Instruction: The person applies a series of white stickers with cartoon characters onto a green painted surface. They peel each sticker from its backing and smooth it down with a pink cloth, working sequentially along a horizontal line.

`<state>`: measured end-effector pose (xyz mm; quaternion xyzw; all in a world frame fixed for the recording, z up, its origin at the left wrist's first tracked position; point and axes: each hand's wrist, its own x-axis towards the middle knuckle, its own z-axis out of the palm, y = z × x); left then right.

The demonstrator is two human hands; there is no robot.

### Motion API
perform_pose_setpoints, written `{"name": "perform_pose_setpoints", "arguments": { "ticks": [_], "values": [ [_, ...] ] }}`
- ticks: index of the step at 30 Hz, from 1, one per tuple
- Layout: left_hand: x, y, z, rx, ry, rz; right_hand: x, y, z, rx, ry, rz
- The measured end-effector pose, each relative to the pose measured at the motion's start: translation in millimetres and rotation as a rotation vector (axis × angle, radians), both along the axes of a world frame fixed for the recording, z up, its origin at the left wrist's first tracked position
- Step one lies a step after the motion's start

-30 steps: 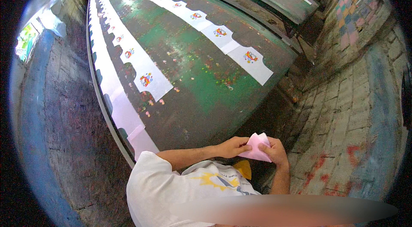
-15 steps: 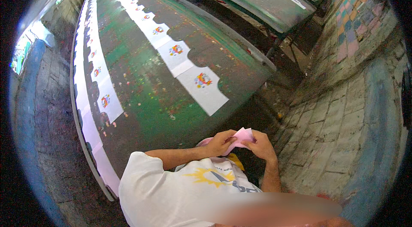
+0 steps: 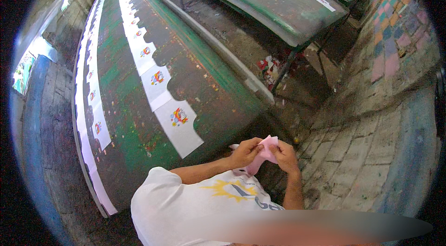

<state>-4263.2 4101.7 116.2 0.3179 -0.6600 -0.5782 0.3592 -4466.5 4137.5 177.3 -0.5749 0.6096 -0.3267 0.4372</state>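
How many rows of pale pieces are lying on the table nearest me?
3: a plain row at the left edge, a printed row beside it, and another printed row farther right.

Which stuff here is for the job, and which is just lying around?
For the job:
- pink cloth, held between the left hand and right hand
- probably the white printed pieces, laid in rows on the near table; no hand touches them

Just lying around, it seems:
- red and white scraps on the floor by the far table
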Motion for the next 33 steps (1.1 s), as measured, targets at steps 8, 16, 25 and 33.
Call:
{"name": "perform_pose_setpoints", "arguments": {
  "ticks": [8,16,25,33],
  "values": [
    [-129.5,-134.4,0.8,-0.026,-0.022,-0.101,-130.6,-121.2,9.5,-0.019,0.084,-0.097],
    [-178.7,-229.3,21.5,-0.083,0.037,0.044,-182.1,-238.4,5.2,0.332,-0.746,-0.046],
    [-157.3,-265.2,4.9,0.018,-0.109,0.554,-174.4,-372.0,-11.4,0.44,-0.482,0.583],
    [-184.5,-306.2,6.7,-0.199,-0.26,1.068,-156.1,-486.5,-8.9,0.669,-0.597,1.019]
  ]
}}
